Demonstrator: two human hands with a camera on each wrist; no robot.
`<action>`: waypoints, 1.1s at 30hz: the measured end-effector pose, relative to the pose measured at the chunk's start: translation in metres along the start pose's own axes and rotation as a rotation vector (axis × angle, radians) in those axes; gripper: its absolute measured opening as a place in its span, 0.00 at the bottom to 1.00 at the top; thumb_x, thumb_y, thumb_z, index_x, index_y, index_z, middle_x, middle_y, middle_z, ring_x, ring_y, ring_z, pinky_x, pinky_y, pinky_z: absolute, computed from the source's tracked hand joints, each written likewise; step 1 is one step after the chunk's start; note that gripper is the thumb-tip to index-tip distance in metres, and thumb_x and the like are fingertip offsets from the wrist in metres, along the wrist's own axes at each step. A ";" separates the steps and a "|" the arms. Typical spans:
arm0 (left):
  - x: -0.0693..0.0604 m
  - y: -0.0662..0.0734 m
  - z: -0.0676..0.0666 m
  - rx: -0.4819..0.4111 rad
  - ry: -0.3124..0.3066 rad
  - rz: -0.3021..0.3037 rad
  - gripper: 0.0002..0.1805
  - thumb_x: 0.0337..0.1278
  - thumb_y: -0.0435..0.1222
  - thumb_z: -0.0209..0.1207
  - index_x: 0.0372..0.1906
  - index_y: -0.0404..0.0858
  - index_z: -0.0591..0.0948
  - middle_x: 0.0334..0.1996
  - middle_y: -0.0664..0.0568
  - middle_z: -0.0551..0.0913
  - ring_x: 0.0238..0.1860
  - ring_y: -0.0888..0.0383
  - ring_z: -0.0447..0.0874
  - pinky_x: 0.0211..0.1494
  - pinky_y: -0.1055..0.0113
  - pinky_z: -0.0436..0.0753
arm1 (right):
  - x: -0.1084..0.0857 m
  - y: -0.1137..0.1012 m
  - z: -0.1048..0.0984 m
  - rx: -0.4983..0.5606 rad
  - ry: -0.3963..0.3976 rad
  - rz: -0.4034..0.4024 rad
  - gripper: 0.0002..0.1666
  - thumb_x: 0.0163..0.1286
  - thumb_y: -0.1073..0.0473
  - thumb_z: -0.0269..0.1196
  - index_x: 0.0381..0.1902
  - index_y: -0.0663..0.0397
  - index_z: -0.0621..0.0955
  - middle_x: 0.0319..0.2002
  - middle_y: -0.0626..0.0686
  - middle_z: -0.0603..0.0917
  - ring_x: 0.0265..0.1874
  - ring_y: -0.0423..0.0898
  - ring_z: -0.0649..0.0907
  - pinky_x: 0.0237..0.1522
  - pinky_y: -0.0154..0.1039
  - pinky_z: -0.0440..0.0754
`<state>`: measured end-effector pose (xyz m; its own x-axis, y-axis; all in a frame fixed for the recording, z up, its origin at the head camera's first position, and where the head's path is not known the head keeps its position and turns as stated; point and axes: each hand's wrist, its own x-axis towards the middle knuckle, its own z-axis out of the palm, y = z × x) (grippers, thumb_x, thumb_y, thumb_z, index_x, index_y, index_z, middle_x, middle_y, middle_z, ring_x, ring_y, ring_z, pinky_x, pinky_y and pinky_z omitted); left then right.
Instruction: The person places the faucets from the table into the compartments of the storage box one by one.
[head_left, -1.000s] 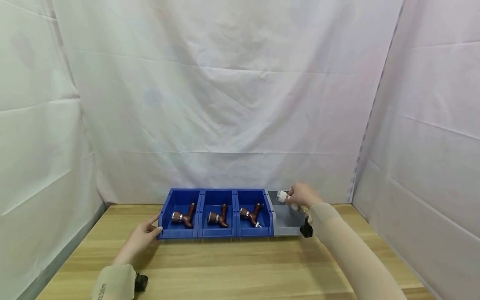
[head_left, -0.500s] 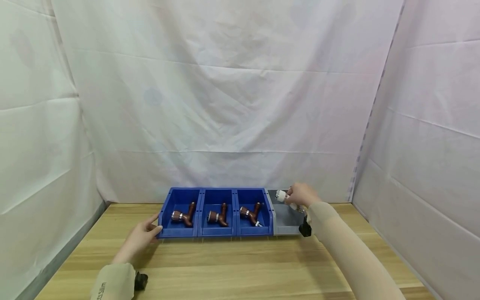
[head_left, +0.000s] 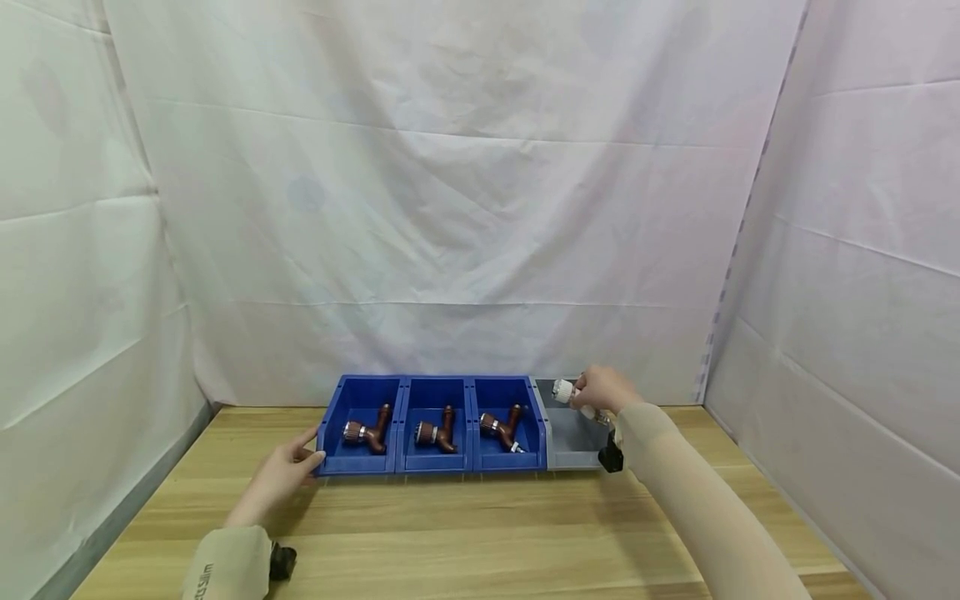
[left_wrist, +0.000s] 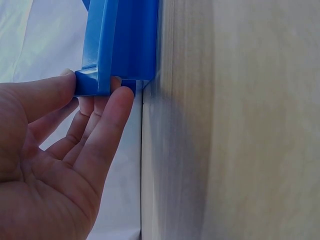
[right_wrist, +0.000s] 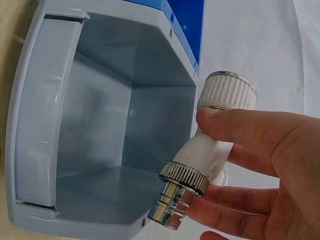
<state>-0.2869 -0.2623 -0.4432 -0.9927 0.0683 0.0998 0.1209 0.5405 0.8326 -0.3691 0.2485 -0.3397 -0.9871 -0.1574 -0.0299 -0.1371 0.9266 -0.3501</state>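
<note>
My right hand point(head_left: 611, 389) holds a white tap point(right_wrist: 197, 150) between thumb and fingers, above the grey bin point(head_left: 573, 461). The tap has a ribbed white knob and a ridged chrome nozzle, and the right wrist view shows the nozzle angled downward. The grey bin's inside point(right_wrist: 95, 115) is bare where it shows. My left hand point(head_left: 281, 475) pinches the outer front corner of the leftmost blue bin point(head_left: 356, 464), thumb on one side of its edge and fingers on the other.
Three blue bins stand in a row beside the grey one, each with a brown tap lying in it: a left tap point(head_left: 375, 433), a middle tap point(head_left: 444, 435) and a right tap point(head_left: 506, 432) with a silver nozzle. White cloth point(head_left: 450, 208) hangs behind the wooden table point(head_left: 450, 533).
Almost nothing differs. Both hands stay in place, the left at the blue bin's corner and the right with the white tap over the grey bin; the head view has shifted very slightly.
</note>
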 end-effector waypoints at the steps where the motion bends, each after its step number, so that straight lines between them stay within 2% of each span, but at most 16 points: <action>1: 0.000 0.000 0.000 0.000 -0.001 0.000 0.32 0.69 0.33 0.54 0.73 0.28 0.58 0.38 0.39 0.80 0.34 0.48 0.84 0.38 0.57 0.84 | 0.001 0.000 0.000 0.000 0.000 -0.001 0.07 0.58 0.59 0.69 0.32 0.56 0.87 0.32 0.52 0.86 0.25 0.45 0.80 0.29 0.40 0.79; 11: -0.001 -0.001 0.000 -0.001 -0.005 0.004 0.32 0.69 0.33 0.55 0.73 0.28 0.58 0.38 0.40 0.80 0.36 0.48 0.83 0.38 0.58 0.84 | 0.003 0.002 0.004 0.025 0.000 0.006 0.08 0.57 0.59 0.70 0.34 0.57 0.88 0.31 0.52 0.85 0.24 0.46 0.81 0.29 0.43 0.81; 17: 0.000 -0.002 0.002 -0.017 -0.008 0.011 0.33 0.69 0.33 0.55 0.73 0.28 0.58 0.39 0.39 0.80 0.37 0.49 0.83 0.39 0.57 0.84 | 0.000 0.001 0.006 0.063 0.001 0.004 0.05 0.57 0.62 0.69 0.31 0.58 0.87 0.30 0.53 0.85 0.23 0.47 0.81 0.31 0.46 0.82; 25: -0.002 -0.002 0.001 -0.014 -0.005 0.004 0.32 0.69 0.32 0.54 0.72 0.27 0.58 0.38 0.40 0.80 0.36 0.49 0.82 0.38 0.58 0.84 | 0.001 0.003 0.009 0.084 -0.004 0.008 0.06 0.58 0.62 0.69 0.32 0.59 0.87 0.34 0.55 0.86 0.23 0.47 0.82 0.27 0.42 0.81; 33: -0.002 0.001 0.000 -0.014 -0.010 0.012 0.33 0.69 0.33 0.54 0.73 0.27 0.57 0.38 0.40 0.80 0.35 0.48 0.82 0.38 0.58 0.83 | 0.001 0.002 0.009 0.092 -0.003 0.004 0.05 0.57 0.63 0.69 0.29 0.61 0.87 0.30 0.54 0.85 0.21 0.47 0.82 0.26 0.41 0.81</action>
<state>-0.2851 -0.2621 -0.4422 -0.9910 0.0833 0.1044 0.1327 0.5276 0.8391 -0.3694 0.2474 -0.3487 -0.9873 -0.1551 -0.0340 -0.1251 0.8919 -0.4345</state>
